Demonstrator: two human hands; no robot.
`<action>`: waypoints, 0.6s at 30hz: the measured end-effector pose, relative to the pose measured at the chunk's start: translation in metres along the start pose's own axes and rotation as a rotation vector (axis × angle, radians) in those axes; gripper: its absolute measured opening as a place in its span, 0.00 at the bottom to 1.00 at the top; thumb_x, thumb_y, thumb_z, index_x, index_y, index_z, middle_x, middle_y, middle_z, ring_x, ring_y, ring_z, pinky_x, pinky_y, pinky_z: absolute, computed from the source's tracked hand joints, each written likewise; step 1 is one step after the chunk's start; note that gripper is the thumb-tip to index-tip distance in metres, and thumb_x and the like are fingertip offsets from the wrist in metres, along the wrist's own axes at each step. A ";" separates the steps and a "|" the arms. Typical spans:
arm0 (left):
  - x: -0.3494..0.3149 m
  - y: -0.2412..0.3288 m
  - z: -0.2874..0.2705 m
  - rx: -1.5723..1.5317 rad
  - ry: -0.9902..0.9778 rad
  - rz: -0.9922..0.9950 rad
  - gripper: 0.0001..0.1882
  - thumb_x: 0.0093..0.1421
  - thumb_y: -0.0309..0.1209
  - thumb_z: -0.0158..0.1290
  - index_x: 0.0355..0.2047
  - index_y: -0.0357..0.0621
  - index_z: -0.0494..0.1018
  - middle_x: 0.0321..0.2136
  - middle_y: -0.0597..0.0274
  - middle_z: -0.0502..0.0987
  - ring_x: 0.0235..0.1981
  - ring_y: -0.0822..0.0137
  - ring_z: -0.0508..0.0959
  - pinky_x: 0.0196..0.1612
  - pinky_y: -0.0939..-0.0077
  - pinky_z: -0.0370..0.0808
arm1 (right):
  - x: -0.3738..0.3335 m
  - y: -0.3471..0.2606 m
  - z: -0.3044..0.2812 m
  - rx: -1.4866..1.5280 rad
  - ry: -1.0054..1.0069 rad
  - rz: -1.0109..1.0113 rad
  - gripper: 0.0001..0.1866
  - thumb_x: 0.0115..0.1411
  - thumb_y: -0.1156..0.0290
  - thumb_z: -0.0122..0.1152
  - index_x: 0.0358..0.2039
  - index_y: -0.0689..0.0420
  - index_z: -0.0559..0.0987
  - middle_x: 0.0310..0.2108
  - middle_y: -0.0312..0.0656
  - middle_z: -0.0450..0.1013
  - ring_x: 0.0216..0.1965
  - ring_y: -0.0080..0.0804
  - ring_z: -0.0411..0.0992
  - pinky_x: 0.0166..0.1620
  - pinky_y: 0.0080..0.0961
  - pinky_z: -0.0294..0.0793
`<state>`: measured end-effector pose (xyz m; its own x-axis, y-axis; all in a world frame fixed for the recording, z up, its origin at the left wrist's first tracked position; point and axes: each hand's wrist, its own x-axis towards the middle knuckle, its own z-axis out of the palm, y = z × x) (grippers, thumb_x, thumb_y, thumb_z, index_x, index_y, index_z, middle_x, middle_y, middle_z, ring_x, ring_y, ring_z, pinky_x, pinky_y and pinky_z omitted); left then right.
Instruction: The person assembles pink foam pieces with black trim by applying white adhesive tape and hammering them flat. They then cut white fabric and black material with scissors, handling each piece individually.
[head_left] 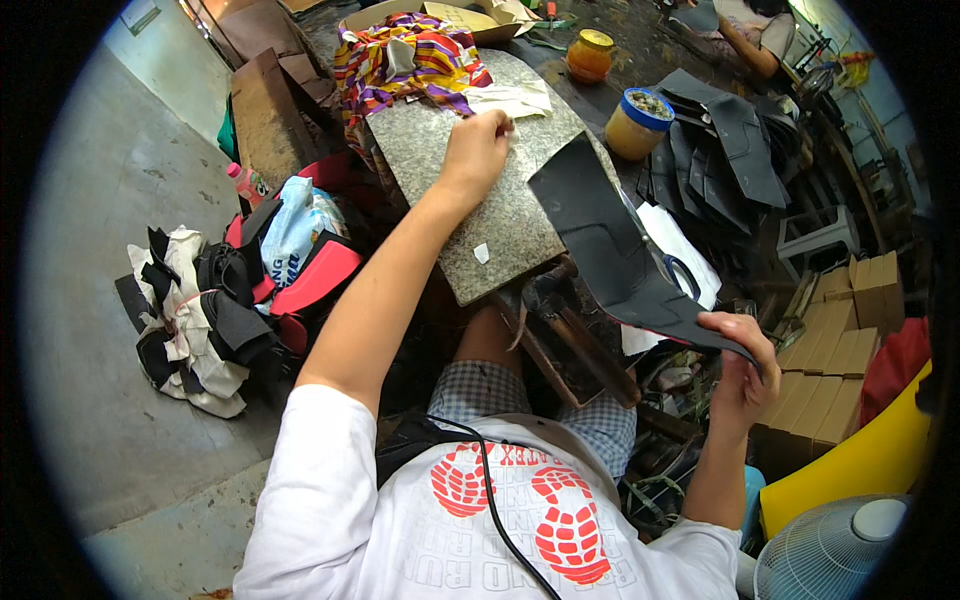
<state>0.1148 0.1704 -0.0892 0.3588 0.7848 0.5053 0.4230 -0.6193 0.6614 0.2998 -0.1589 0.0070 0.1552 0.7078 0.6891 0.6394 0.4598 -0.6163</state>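
My right hand (742,362) grips the lower end of a black, bent, sheet-like cut piece (610,225), whose far end rises over the right edge of a speckled stone slab (465,255). Above the slab is my left hand (478,150), its fingers curled together near a pale cloth (512,98); what they hold, if anything, is hidden. A small white scrap (482,253) lies on the slab's near part. Partly behind the black piece, blue-handled scissors (683,275) rest by a white sheet (690,240).
Striped cloth (425,55) heaps at the slab's far end. To its right stand a yellow-lidded jar (590,55) and a blue-rimmed jar (640,122), beside stacked black pieces (725,150). Scraps (195,320) pile at left. Cartons (825,360) and a fan (835,555) stand right; another person (755,50) sits beyond.
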 end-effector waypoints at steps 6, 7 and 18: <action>0.066 0.013 -0.003 0.287 -0.037 0.221 0.25 0.58 0.35 0.58 0.57 0.51 0.72 0.63 0.45 0.64 0.51 0.47 0.77 0.58 0.62 0.71 | -0.013 -0.006 -0.005 -0.039 0.040 0.053 0.09 0.63 0.75 0.58 0.43 0.63 0.78 0.37 0.53 0.80 0.38 0.42 0.79 0.44 0.31 0.75; 0.071 0.022 -0.010 0.293 -0.219 0.088 0.27 0.58 0.38 0.58 0.59 0.55 0.71 0.64 0.43 0.63 0.53 0.46 0.75 0.60 0.61 0.69 | -0.013 -0.006 -0.004 -0.080 0.022 0.050 0.09 0.63 0.75 0.58 0.43 0.63 0.78 0.37 0.53 0.80 0.38 0.42 0.79 0.44 0.31 0.75; -0.070 0.126 -0.084 0.038 -0.056 0.481 0.15 0.50 0.22 0.55 0.40 0.41 0.77 0.32 0.55 0.76 0.39 0.53 0.75 0.44 0.61 0.74 | -0.006 -0.003 0.011 -0.167 -0.044 -0.151 0.16 0.55 0.69 0.66 0.44 0.59 0.80 0.40 0.54 0.79 0.39 0.45 0.79 0.42 0.32 0.76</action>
<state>0.0729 0.0391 0.0058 0.5650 0.4074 0.7175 0.2277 -0.9128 0.3390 0.2882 -0.1586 0.0007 0.0171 0.6621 0.7492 0.7692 0.4701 -0.4329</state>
